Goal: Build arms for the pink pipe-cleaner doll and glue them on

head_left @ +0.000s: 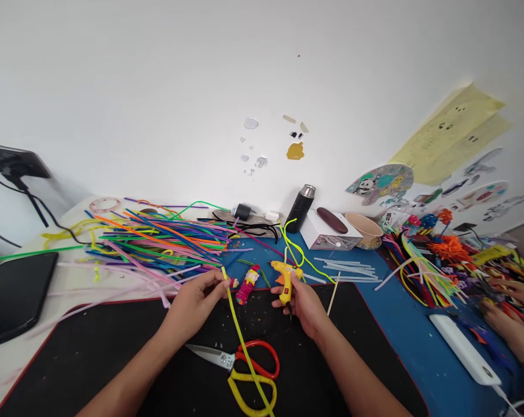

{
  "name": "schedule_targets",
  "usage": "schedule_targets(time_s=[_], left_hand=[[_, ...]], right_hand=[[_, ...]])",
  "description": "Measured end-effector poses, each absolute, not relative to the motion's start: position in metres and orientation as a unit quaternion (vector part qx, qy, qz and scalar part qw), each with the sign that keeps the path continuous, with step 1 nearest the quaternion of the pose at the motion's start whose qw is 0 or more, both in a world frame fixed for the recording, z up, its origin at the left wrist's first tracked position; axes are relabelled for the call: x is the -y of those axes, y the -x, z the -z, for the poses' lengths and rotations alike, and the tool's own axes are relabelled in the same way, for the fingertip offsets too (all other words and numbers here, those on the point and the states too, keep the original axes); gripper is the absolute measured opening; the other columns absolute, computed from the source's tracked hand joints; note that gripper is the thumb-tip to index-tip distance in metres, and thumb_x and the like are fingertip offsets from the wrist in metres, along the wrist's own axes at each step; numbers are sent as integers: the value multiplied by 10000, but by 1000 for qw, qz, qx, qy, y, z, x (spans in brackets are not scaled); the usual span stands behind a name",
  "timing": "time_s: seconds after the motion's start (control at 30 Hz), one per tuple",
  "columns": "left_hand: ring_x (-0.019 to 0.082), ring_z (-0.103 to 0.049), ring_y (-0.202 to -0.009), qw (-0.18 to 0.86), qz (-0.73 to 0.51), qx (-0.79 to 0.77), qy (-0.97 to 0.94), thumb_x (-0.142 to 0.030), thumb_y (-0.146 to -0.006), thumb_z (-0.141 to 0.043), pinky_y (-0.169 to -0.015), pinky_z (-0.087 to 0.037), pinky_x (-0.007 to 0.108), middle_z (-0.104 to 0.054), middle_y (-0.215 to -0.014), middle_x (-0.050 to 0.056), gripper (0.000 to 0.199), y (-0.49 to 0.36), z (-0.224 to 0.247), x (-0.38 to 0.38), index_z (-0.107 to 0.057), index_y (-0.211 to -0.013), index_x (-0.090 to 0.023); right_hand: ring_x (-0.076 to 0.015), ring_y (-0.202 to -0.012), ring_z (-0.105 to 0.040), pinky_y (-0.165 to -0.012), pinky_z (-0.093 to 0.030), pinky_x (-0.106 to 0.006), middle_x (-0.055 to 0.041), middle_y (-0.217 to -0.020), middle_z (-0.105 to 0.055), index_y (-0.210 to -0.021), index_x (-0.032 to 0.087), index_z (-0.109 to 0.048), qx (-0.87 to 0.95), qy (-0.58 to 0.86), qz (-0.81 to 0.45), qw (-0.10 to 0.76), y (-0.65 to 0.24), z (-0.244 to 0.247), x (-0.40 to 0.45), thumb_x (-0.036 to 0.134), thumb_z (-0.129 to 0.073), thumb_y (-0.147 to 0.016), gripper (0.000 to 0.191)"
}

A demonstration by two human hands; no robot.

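1. The left hand (pixel 198 301) pinches the top end of a yellow pipe cleaner (pixel 237 315) beyond the scissors (pixel 231 363); its long axis slants nearward and rightward, passing over the scissors' handles.
2. The right hand (pixel 307 304) grasps a yellow hot glue gun (pixel 286 286) beyond and right of the scissors. Its nozzle points left, barrel roughly crosswise, handle running nearward.
3. The black mat (pixel 114 330), edged in red, lies under the scissors; a strip of it shows between their red handle and the right forearm.
4. Counted: one pair of scissors, one glue gun, one pink figurine (pixel 246 286) beyond the scissors, one black thermos (pixel 300 209) farther beyond. Beyond and left, the bundled pipe cleaners (pixel 157 237) overlap too much to count.
5. Far right of the scissors, a co-worker's two hands (pixel 507 327) show; their grip is unclear.
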State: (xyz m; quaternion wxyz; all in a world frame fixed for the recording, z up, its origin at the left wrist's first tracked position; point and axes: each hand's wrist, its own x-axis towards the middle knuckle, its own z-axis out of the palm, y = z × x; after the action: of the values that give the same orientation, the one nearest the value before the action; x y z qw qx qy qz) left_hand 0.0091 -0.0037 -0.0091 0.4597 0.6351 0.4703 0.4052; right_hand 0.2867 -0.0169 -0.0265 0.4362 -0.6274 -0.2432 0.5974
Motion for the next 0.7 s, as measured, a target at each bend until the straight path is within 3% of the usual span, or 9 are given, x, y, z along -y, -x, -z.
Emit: schedule_targets(time_s=[0.13,0.27,0.4,0.53,0.7], left_hand=[[207,-656,-706,464,-412,-464,-632,-542,-931,-588,-705,-503,301,-679,-713,13,351,-9,10,4,-650,-793,-225],[198,-648,-700,466,-423,-460,-626,-538,-943,-587,-688,-497,290,-687,-713,13,359,-8,12,3,-652,-789,-220],[186,-630,-668,478,-429,-457,-616,-524,-941,-612,-669,-492,283,-687,-697,8,348,-9,11,4,-654,-784,-216],[184,-618,-651,488,-432,-449,-612,-542,-929,-629,-652,-490,279,-680,-677,6,363,-11,10,5,-656,-778,-214],[173,-622,-662,486,-435,-445,-613,-547,-935,-636,-654,-496,269,-679,-695,5,373,-10,8,6,-664,-788,-205]], right_hand=[[-179,-639,-773,-476,-490,-204,-126,-1024,-787,-1080,151,-711,276,644,-571,427,-297,30,26,551,-606,-1014,419],[-123,-437,-607,-365,-358,-209,-54,-839,-715,-1008,158,-746,334,677,-469,458,-305,32,40,616,-791,-821,496],[-106,-460,-455,-408,-326,-226,6,-662,-598,-944,169,-786,396,669,-373,507,-302,23,53,605,-842,-769,473],[-139,-506,-464,-456,-374,-258,-3,-629,-595,-931,178,-803,429,638,-389,508,-276,13,58,585,-850,-780,436],[-177,-658,-603,-598,-492,-288,-27,-790,-665,-1066,213,-786,532,561,-430,466,-225,16,47,474,-785,-883,319]])
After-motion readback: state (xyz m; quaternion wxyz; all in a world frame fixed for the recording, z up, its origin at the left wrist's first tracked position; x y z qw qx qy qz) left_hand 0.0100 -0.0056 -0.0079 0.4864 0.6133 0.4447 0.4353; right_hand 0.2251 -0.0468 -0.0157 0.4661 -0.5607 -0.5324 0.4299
